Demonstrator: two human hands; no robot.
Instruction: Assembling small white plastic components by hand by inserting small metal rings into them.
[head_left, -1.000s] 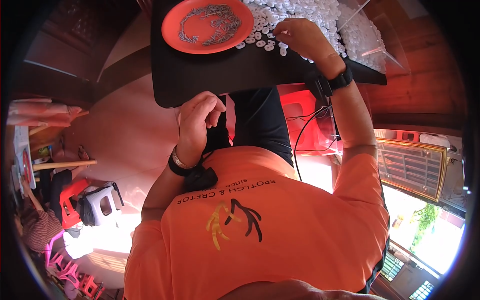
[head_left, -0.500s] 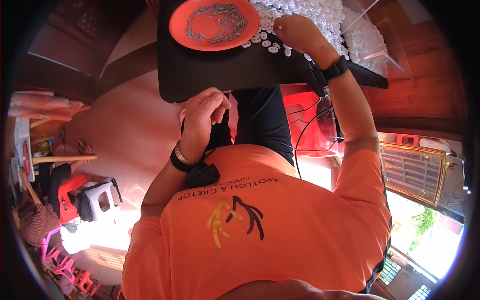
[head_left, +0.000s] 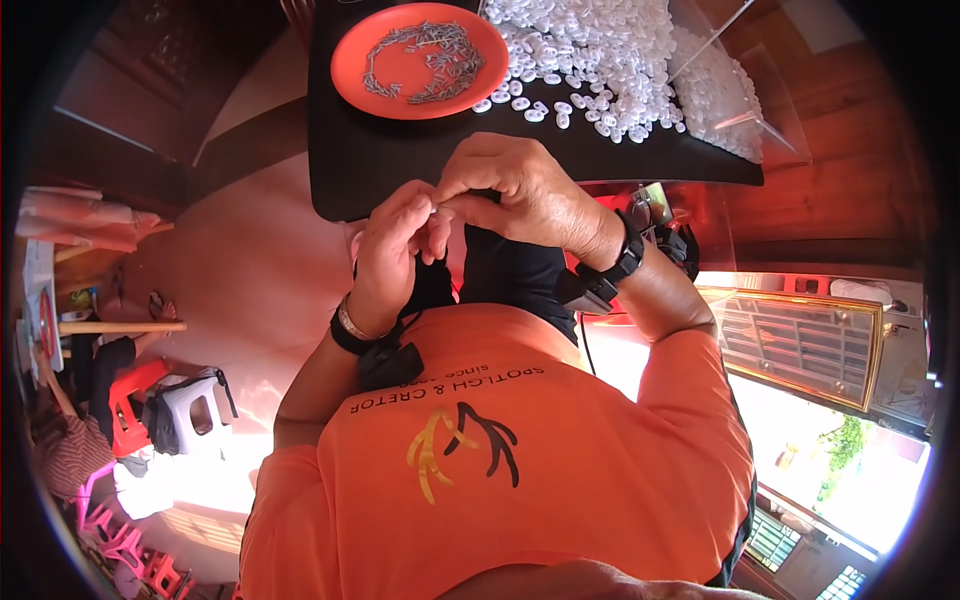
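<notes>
My left hand [head_left: 392, 255] and my right hand [head_left: 520, 195] meet fingertip to fingertip just in front of the black tray [head_left: 400, 165]. Both pinch a small piece between them, which is too small and too hidden to make out. Each wrist wears a black band. On the tray, above my hands, an orange plate [head_left: 400, 75] holds several small grey metal parts. Beside it, to the right, a heap of small white round pieces [head_left: 610, 55] spreads across the tray. My orange shirt [head_left: 520, 470] fills the lower part of the view.
Clear plastic [head_left: 745, 95] lies at the tray's right end over some of the white pieces. A grey stool [head_left: 190, 410] and a red stool [head_left: 125, 405] stand on the floor at the left. A metal grille [head_left: 800, 345] is at the right.
My right hand has left the heap of white pieces and come back toward me to meet my left hand. My left hand has risen slightly toward the tray.
</notes>
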